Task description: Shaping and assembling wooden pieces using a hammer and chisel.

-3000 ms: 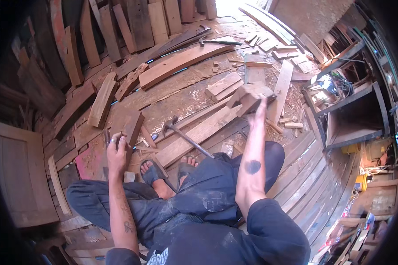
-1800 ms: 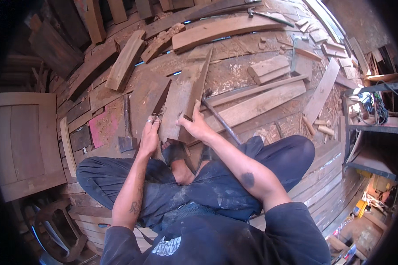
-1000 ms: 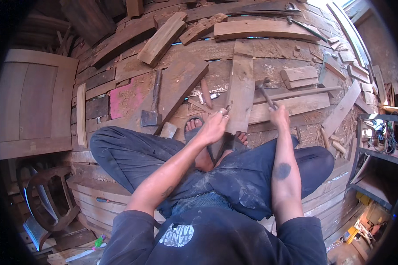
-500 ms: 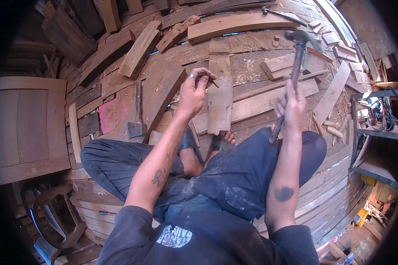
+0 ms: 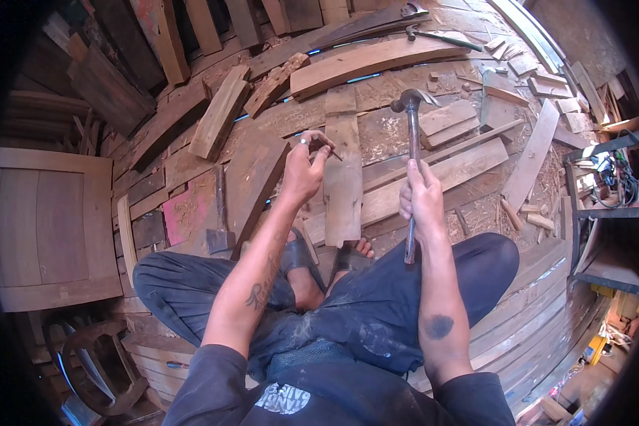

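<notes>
My right hand [image 5: 424, 199] is wrapped round the handle of a claw hammer [image 5: 414, 135], which stands nearly upright with its head up and away from me. In front of my left shin, my left hand [image 5: 305, 170] pinches a thin dark nail [image 5: 338, 157] between thumb and fingers. The nail's free end points right, over a pale flat board [image 5: 343, 188] lying lengthwise on the floor. Beside that hand lies a thick dark plank [image 5: 252, 184]. Whether the nail touches the board cannot be made out.
A hatchet [image 5: 221, 241] lies left of the plank. Across the floor are wood blocks [image 5: 449, 122], long beams [image 5: 373, 62], shavings and a second hammer [image 5: 444, 39]. A panelled wooden door [image 5: 50, 220] is at left, a metal shelf [image 5: 607, 213] with wires at right.
The hammer and my right hand have moved left, nearer my left hand. The hammer now stands straighter. My left hand still pinches the nail, and the view has shifted slightly.
</notes>
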Tool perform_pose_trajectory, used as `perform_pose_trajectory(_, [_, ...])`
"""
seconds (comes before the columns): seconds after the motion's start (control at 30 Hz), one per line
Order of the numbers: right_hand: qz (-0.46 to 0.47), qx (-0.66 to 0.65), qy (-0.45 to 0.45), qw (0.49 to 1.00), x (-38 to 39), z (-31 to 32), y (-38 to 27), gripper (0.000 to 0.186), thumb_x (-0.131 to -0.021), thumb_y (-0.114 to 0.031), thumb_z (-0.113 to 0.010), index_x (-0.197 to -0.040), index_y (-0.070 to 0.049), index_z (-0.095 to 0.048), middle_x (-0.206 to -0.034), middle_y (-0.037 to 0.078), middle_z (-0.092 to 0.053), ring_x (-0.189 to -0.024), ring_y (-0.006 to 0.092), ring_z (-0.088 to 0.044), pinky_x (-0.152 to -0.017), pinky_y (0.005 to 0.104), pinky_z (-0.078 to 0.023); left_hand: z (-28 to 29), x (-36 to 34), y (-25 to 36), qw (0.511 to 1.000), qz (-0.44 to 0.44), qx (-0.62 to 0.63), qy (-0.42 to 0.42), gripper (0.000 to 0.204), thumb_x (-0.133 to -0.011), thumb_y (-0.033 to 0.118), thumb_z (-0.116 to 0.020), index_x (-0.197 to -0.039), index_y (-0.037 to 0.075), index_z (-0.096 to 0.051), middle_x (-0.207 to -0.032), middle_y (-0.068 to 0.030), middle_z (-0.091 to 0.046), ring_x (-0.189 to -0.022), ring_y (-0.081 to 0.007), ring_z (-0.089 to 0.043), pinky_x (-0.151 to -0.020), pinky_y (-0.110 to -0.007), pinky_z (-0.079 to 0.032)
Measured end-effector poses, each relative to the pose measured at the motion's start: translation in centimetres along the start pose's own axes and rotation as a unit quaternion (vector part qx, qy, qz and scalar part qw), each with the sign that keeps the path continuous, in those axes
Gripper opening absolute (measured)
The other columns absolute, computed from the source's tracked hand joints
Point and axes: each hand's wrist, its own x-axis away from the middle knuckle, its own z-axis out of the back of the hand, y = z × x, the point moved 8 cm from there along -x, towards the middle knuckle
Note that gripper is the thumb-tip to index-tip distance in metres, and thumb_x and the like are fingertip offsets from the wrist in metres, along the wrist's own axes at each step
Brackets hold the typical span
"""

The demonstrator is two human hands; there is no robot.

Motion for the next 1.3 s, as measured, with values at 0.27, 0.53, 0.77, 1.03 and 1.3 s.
perform_pose_trajectory(0.27, [-0.033, 0.036, 0.009, 0.999, -0.7, 0.3, 1.4, 0.028, -0.107, -0.033, -0.054, -0.121, -0.009, -0.057, -0.058, -0.009, -0.036, -0.042, 0.002, -0.032, -0.037, 0.0218, -0.027, -2.1, -5.7, -2.5, 0.998, 0.011, -0.057, 0.012, 0.007, -0.099, 0.0, -0.055, -0.104, -0.001, -0.06, -0.099, -0.0114, -0.072, -0.096, -0.0186, -0.07, -0.088, -0.032, -0.055])
perform_pose_trajectory(0.53, [-0.065, 0.062, -0.005, 0.996, -1.7, 0.0, 2.6, 0.024, -0.106, -0.031, -0.057, -0.115, -0.008, -0.058, -0.059, -0.008, -0.039, -0.042, 0.0018, -0.034, -0.037, 0.0222, -0.027, -3.5, -7.2, -6.0, 0.993, -0.005, -0.115, -0.009, 0.007, -0.098, 0.001, -0.056, -0.104, -0.001, -0.06, -0.095, -0.0136, -0.072, -0.093, -0.0205, -0.07, -0.084, -0.034, -0.056])
perform_pose_trajectory(0.77, [-0.055, 0.096, -0.009, 0.994, -2.7, -0.1, 3.1, 0.029, -0.106, -0.029, -0.058, -0.122, -0.004, -0.059, -0.061, -0.007, -0.043, -0.043, 0.0025, -0.036, -0.038, 0.023, -0.027, -4.2, -7.5, -4.9, 0.987, -0.011, -0.159, -0.035, 0.012, -0.098, 0.006, -0.058, -0.107, 0.0, -0.062, -0.096, -0.0187, -0.072, -0.094, -0.0297, -0.072, -0.084, -0.038, -0.054])
perform_pose_trajectory(1.03, [0.085, 0.255, -0.065, 0.961, -1.0, -2.3, -2.9, 0.034, -0.106, -0.021, -0.055, -0.131, 0.002, -0.056, -0.076, 0.001, -0.058, -0.07, 0.0081, -0.051, -0.064, 0.0268, -0.043, -4.9, -8.0, -4.9, 0.986, -0.027, -0.159, -0.049, 0.016, -0.095, 0.009, -0.061, -0.106, 0.0, -0.069, -0.1, -0.0219, -0.071, -0.096, -0.0381, -0.069, -0.084, -0.043, -0.052])
perform_pose_trajectory(1.3, [0.232, 0.378, -0.087, 0.892, -0.2, -6.4, -9.3, 0.048, -0.106, -0.018, -0.05, -0.151, -0.005, -0.042, -0.094, 0.022, -0.068, -0.082, 0.0251, -0.065, -0.08, 0.039, -0.051, -4.6, -8.0, -5.0, 0.986, -0.015, -0.154, -0.056, 0.019, -0.094, 0.01, -0.063, -0.109, 0.0, -0.071, -0.102, -0.0217, -0.073, -0.097, -0.0371, -0.071, -0.084, -0.041, -0.053])
